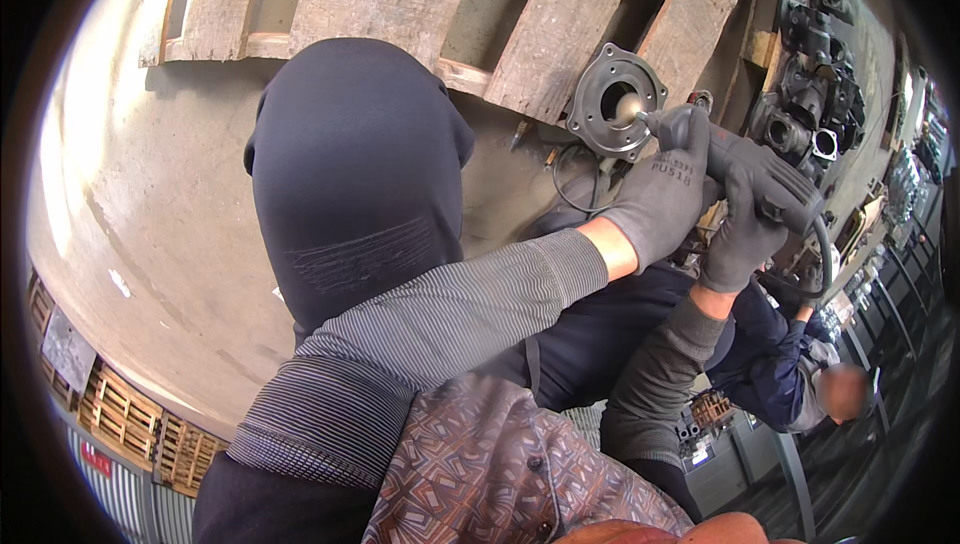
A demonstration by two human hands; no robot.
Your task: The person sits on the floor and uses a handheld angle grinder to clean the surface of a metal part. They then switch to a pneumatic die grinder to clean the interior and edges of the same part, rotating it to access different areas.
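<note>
Both my hands wear grey work gloves and grip a dark straight grinder [765, 169]. My left hand [660, 194] is wrapped round its front end. Farther back on the body, my right hand [745, 234] closes round it near the cord end. The grinder's thin shaft points left into the bore of a round grey metal flange [588, 116] with bolt holes in its rim lobes. A bright rounded spot shows at the shaft's tip inside the bore; whether it is the bit or light, I cannot tell. The flange sits at the edge of a wooden pallet [560, 29].
Dark metal castings [800, 94] are grouped at the right. A black cord [826, 259] loops from the grinder's rear, and another cable [560, 184] hangs below the flange. My bent knee [360, 144] fills the left middle. Another person [770, 364] is at the lower right.
</note>
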